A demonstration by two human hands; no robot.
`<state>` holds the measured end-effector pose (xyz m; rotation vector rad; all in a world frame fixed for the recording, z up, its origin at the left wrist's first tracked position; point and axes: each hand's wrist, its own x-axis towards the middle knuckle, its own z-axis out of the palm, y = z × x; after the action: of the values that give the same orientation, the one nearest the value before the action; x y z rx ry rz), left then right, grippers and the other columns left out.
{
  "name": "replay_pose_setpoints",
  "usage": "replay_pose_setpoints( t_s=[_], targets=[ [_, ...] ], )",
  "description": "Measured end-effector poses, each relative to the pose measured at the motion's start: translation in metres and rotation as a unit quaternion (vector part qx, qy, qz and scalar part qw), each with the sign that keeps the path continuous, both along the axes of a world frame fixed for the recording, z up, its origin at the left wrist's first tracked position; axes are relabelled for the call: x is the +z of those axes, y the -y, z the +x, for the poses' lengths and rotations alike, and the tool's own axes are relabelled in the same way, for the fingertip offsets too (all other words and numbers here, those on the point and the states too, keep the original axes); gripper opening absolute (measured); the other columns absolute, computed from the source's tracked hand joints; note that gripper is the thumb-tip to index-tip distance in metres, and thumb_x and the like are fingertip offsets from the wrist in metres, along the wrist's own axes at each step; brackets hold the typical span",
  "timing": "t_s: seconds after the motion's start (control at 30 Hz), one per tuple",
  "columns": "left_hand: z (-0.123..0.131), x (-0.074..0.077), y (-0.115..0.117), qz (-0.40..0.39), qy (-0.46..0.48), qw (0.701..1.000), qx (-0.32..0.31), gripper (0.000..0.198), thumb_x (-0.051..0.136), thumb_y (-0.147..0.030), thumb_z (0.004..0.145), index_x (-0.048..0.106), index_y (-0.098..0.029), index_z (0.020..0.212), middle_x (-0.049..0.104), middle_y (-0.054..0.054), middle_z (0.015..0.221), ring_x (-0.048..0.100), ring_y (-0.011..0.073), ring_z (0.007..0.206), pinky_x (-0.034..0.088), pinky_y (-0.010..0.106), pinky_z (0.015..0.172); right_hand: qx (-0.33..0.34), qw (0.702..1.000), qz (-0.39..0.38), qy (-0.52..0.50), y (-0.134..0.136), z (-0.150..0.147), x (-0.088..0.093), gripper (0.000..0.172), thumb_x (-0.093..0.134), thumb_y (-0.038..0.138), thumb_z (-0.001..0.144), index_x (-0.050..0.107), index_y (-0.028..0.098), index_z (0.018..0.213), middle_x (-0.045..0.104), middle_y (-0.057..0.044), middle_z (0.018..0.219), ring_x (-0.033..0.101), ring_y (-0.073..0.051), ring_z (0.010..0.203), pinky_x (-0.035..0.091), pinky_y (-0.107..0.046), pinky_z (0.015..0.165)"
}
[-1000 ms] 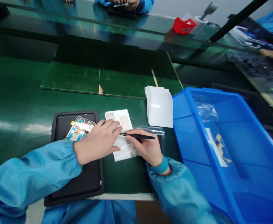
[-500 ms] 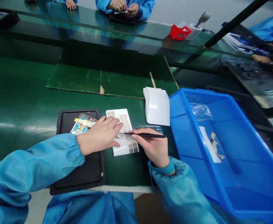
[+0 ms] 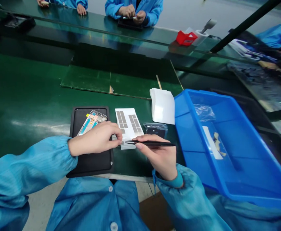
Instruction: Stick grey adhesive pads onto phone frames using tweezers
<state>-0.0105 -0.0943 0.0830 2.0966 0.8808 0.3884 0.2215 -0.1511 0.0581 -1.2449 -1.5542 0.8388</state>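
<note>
My right hand point(image 3: 158, 154) is closed around a pair of black tweezers point(image 3: 154, 143), held level with the tips pointing left. Those tips meet the fingertips of my left hand point(image 3: 99, 137), which is pinched; whatever lies between its fingers is too small to make out. Both hands are over the near end of a white sheet point(image 3: 128, 112) bearing rows of grey rectangular stickers. Under my left forearm and hand lies a black tray point(image 3: 89, 168). On it an opened phone point(image 3: 92, 121) with a bared circuit board and a yellow tab is partly hidden by the hand.
A stack of white sheets point(image 3: 163, 106) lies beside a big blue bin point(image 3: 195, 144) holding clear plastic and paper scraps. Near my right hand is a clear bag point(image 3: 156, 127). Across the bench, a co-worker's hands point(image 3: 133, 13) work near a red box point(image 3: 186, 38).
My left hand has drawn back from lying spread on the sticker sheet and its fingers have closed into a pinch at the tweezer tips. More of the stickers show now. The view has shifted slightly.
</note>
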Motion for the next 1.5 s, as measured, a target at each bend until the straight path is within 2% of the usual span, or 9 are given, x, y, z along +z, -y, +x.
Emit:
replay_pose_setpoints(
  t_s=[0.27,0.63,0.7,0.77,0.87,0.97,1.13,1.37,1.5],
  targets=[
    [-0.017,-0.001,0.010,-0.102,0.019,0.991,0.085,0.004,0.067,-0.019,0.084,0.071,-0.018,0.081,0.069,0.000,0.085,0.062,0.0143,0.079,0.046,0.025,0.073,-0.003,1.000,-0.028,-0.009,0.005,-0.021,-0.002,0.010,0.082,0.025,0.077,0.078,0.024,0.086,0.080,-0.004,0.085,0.077,-0.023,0.079,0.064,-0.033,0.074],
    [-0.030,-0.006,0.009,-0.072,0.043,0.993,0.082,0.008,0.066,-0.016,0.083,0.073,-0.019,0.087,0.073,0.000,0.090,0.065,0.0133,0.081,0.048,0.025,0.078,-0.017,0.999,-0.013,0.026,0.001,-0.038,-0.004,0.006,0.081,0.026,0.078,0.077,0.024,0.081,0.080,-0.004,0.079,0.077,-0.024,0.073,0.065,-0.035,0.068],
    [-0.039,-0.007,0.007,-0.047,0.020,0.994,0.100,0.012,0.067,-0.022,0.084,0.073,-0.020,0.094,0.073,0.000,0.094,0.065,0.0141,0.081,0.049,0.025,0.076,-0.027,0.999,-0.005,0.023,0.000,-0.039,-0.004,0.006,0.081,0.025,0.078,0.077,0.024,0.081,0.080,-0.004,0.080,0.077,-0.023,0.073,0.065,-0.035,0.069],
    [-0.053,-0.009,0.005,0.028,-0.046,0.988,0.144,0.016,0.065,-0.029,0.087,0.072,-0.020,0.097,0.073,0.002,0.095,0.065,0.0168,0.083,0.048,0.028,0.074,-0.036,0.999,-0.003,0.016,-0.002,-0.040,-0.006,0.006,0.081,0.024,0.078,0.076,0.024,0.082,0.080,-0.004,0.080,0.077,-0.023,0.073,0.064,-0.035,0.069],
    [-0.074,-0.015,0.004,0.180,-0.234,0.929,0.221,0.027,0.053,-0.036,0.093,0.070,-0.016,0.085,0.070,0.009,0.086,0.065,0.0242,0.082,0.045,0.034,0.070,-0.046,0.999,-0.012,0.010,-0.004,-0.043,-0.007,0.006,0.081,0.026,0.079,0.076,0.023,0.081,0.079,-0.004,0.078,0.076,-0.023,0.071,0.064,-0.034,0.066],
    [-0.085,-0.022,0.005,0.237,-0.364,0.876,0.209,0.037,0.045,-0.037,0.097,0.067,-0.014,0.078,0.066,0.012,0.077,0.064,0.0276,0.074,0.041,0.037,0.064,-0.054,0.998,-0.041,-0.004,-0.007,-0.052,-0.008,0.010,0.081,0.029,0.079,0.076,0.021,0.080,0.078,-0.005,0.078,0.074,-0.021,0.066,0.063,-0.032,0.061],
    [-0.081,-0.028,0.006,0.236,-0.366,0.884,0.169,0.036,0.039,-0.026,0.095,0.067,-0.013,0.076,0.066,0.012,0.073,0.066,0.0266,0.070,0.042,0.036,0.062,-0.028,0.994,-0.096,-0.046,-0.014,-0.080,-0.005,0.011,0.078,0.030,0.081,0.074,0.019,0.081,0.077,-0.005,0.078,0.073,-0.019,0.061,0.065,-0.030,0.060],
    [-0.073,-0.018,0.030,0.164,-0.389,0.890,0.173,0.035,0.044,-0.025,0.090,0.065,-0.016,0.064,0.067,0.009,0.063,0.064,0.0223,0.055,0.035,0.030,0.049,-0.020,0.988,-0.141,-0.055,-0.027,-0.105,-0.011,0.014,0.078,0.032,0.080,0.074,0.019,0.083,0.078,-0.005,0.080,0.074,-0.018,0.064,0.065,-0.029,0.062],
    [-0.074,-0.022,0.043,0.205,-0.352,0.897,0.174,0.033,0.047,-0.024,0.090,0.063,-0.016,0.061,0.066,0.006,0.061,0.064,0.0204,0.055,0.037,0.030,0.050,0.021,0.989,-0.147,-0.028,-0.034,-0.113,-0.011,0.013,0.077,0.032,0.081,0.074,0.019,0.083,0.077,-0.004,0.077,0.073,-0.018,0.062,0.063,-0.027,0.057]
  ],
)
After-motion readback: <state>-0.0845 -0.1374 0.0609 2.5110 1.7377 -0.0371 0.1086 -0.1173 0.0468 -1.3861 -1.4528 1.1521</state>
